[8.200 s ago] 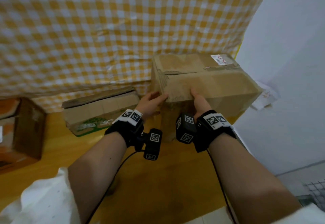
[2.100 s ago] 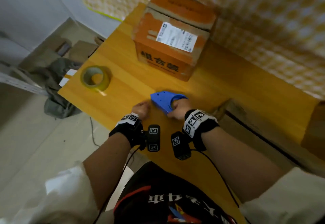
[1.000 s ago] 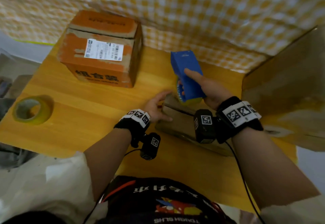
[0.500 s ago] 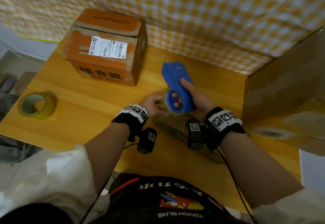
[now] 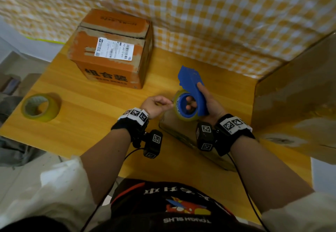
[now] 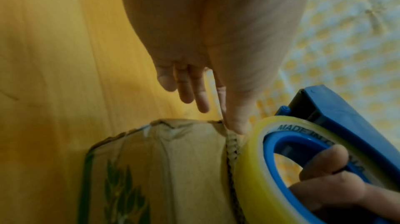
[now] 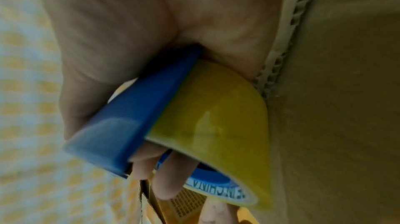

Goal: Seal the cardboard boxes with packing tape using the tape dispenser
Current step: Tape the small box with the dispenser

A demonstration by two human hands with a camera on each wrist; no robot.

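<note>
My right hand (image 5: 195, 97) grips the blue tape dispenser (image 5: 190, 80), fingers through the core of its yellowish tape roll (image 5: 182, 118) and thumb on top. The roll (image 7: 216, 116) hangs over a low, flat cardboard box (image 5: 174, 131) at the table's near edge. The thumb and forefinger of my left hand (image 5: 170, 104) pinch at the roll's (image 6: 251, 150) outer layer, just above the flat box's corrugated edge (image 6: 232, 143); the other fingers (image 6: 190, 90) hang loose. An orange box (image 5: 112, 49) with a white label stands at the back left, its flaps shut.
A spare tape roll (image 5: 41, 107) lies at the wooden table's (image 5: 91, 113) left edge. A big brown carton (image 5: 300, 95) fills the right side. A yellow checked cloth (image 5: 200, 13) hangs behind. The floor drops off to the left.
Over the last second my right hand lowered the dispenser toward me, and my left hand left the flat box for the roll's edge. Since half a second ago little has moved.
</note>
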